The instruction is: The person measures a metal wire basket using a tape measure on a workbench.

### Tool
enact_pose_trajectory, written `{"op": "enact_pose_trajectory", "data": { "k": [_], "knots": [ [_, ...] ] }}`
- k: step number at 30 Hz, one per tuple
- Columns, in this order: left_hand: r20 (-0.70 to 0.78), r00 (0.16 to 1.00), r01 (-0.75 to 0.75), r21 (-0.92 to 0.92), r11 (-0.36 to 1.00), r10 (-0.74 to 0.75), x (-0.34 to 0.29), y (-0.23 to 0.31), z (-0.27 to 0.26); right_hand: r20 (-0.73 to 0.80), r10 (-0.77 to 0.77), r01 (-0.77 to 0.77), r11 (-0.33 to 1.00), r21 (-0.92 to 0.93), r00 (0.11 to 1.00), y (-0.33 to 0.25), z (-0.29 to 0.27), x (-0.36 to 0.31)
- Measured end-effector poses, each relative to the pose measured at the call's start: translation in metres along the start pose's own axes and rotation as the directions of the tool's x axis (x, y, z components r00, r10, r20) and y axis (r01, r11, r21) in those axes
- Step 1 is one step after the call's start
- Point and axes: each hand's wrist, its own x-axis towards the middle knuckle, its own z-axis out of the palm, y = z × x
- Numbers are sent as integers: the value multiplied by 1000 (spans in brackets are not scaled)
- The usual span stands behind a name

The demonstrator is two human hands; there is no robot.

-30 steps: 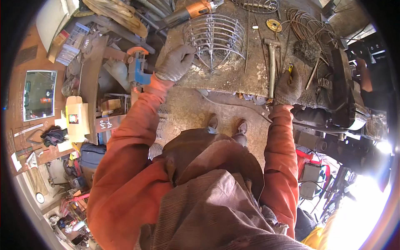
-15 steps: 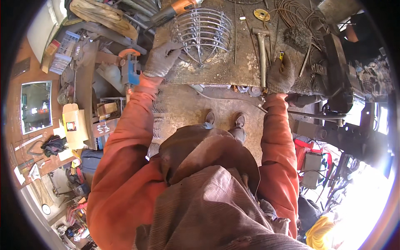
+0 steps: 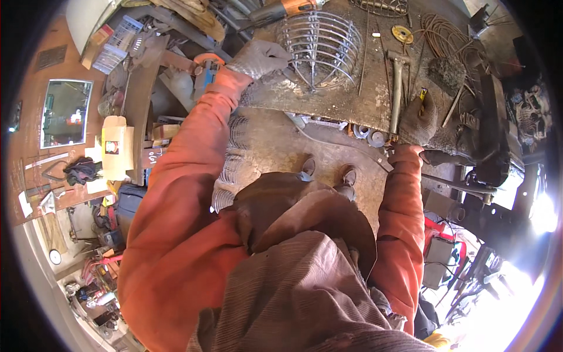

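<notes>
A cage of curved metal rods (image 3: 319, 48) lies on the workbench (image 3: 267, 97) ahead of me. At its left end my left hand (image 3: 258, 58), in a grey work glove, has thumb and fingers pinched together on a rod end. My right hand (image 3: 418, 122), gloved too, is curled at the bench's front edge. A small yellow-and-black thing (image 3: 423, 94), perhaps a tape measure, sticks up from its fingers. Just left of that hand lies a hammer (image 3: 397, 85) with a metal handle. The palm side of the right hand is hidden.
An angle grinder (image 3: 281, 10) with an orange body lies behind the cage. At the back right are a yellow disc (image 3: 402, 34), a coil of rusty wire (image 3: 440, 35) and a dark rough lump (image 3: 447, 73). A vise-like dark metal block (image 3: 495, 129) stands at the right.
The whole view has shifted, so bench and hands appear farther right. The left hand stays at the cage's end and the right hand beside the hammer; neither grip visibly differs.
</notes>
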Motion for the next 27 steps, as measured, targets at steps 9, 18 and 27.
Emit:
{"op": "enact_pose_trajectory", "data": {
  "k": [9,18,27],
  "knots": [
    [-67,996,34,-233,972,-50,-5,-4,13,-33,-24,24,1000,-2,999,-2,-1,3],
    [-128,986,-113,-73,991,103,-9,-7,15,14,58,-58,998,13,998,-4,-1,1],
    [-155,977,-142,58,988,149,-28,-7,19,274,-3,86,953,-291,962,-36,-2,18]
  ]
}}
